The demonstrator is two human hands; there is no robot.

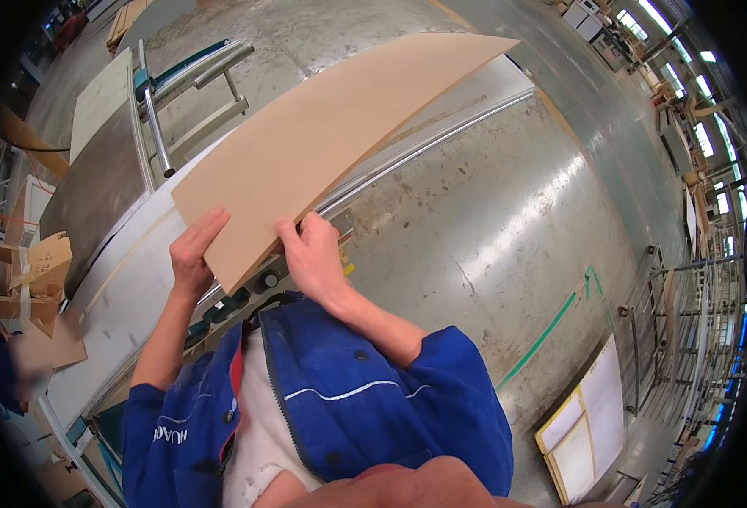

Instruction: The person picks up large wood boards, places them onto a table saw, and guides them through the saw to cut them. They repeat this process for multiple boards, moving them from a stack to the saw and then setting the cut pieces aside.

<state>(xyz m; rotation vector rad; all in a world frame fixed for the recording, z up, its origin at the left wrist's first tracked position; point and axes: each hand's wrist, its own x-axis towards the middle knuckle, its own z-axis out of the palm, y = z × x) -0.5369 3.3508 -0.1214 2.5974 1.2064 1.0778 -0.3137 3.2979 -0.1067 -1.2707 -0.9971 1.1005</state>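
Note:
A long, flat tan fiberboard panel (331, 127) lies slantwise over a machine table (149, 254), its far end narrowing toward the upper right. My left hand (196, 254) is closed on the panel's near left edge, fingers on the top face; its thumb is hidden. On the near right edge my right hand (312, 258) grips the panel, with the thumb on top and the other fingers partly out of sight. The near corner of the panel points toward my body, between both hands.
A metal rail (424, 148) runs along the table's right side. Beyond the panel stands a frame with metal bars (157, 135). Torn cardboard (47, 267) and a blurred person in blue (5, 364) are at left. White panels (589, 423) lean at lower right, beside metal racks (678, 330).

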